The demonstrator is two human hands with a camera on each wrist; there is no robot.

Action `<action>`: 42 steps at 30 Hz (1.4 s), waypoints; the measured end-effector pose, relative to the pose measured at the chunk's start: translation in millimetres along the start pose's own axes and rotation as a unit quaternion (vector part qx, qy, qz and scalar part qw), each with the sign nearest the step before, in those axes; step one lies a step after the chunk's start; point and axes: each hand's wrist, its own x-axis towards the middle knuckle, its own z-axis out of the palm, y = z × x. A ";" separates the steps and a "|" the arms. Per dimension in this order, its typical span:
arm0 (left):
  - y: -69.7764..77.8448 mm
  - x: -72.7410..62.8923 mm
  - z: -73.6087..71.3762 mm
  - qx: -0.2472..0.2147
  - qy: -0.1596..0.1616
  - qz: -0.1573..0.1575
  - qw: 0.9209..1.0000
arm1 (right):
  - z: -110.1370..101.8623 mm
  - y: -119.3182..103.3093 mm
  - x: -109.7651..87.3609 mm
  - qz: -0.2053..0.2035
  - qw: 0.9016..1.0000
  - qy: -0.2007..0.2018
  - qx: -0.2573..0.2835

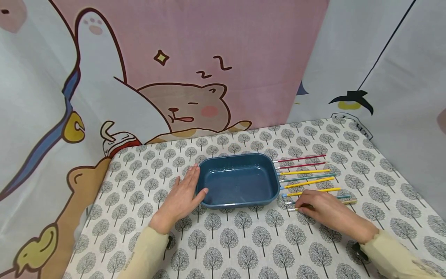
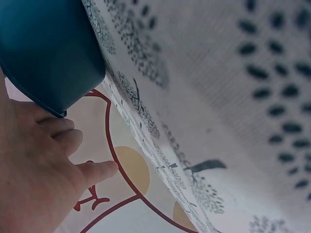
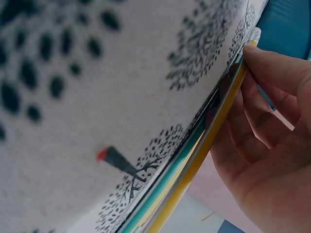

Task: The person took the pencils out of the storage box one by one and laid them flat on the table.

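A dark blue rectangular dish (image 1: 240,204) sits on the tree-print cloth. My left hand (image 1: 181,197) rests against its left side, fingers extended along the rim and thumb at the edge; in the left wrist view the hand (image 2: 43,165) touches the dish's rim (image 2: 36,99). To the right of the dish, my right hand (image 1: 325,211) pinches the nearest pencil between thumb and fingers. That yellow pencil (image 3: 199,153) has a white eraser end and lies close to the cloth. A green pencil (image 3: 167,187) is just beside it.
Several pencils lie in a row right of the dish, eraser ends toward it: a red pencil (image 1: 303,158) at the back, a yellow pencil (image 1: 313,181) and a green pencil (image 1: 310,178) among them. A cartoon-print curtain (image 1: 223,35) stands behind the table.
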 end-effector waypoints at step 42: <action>-0.1 0.3 0.5 0.001 0.006 0.003 1.000 | 0.5 -0.4 0.4 -0.001 1.000 -0.009 -0.009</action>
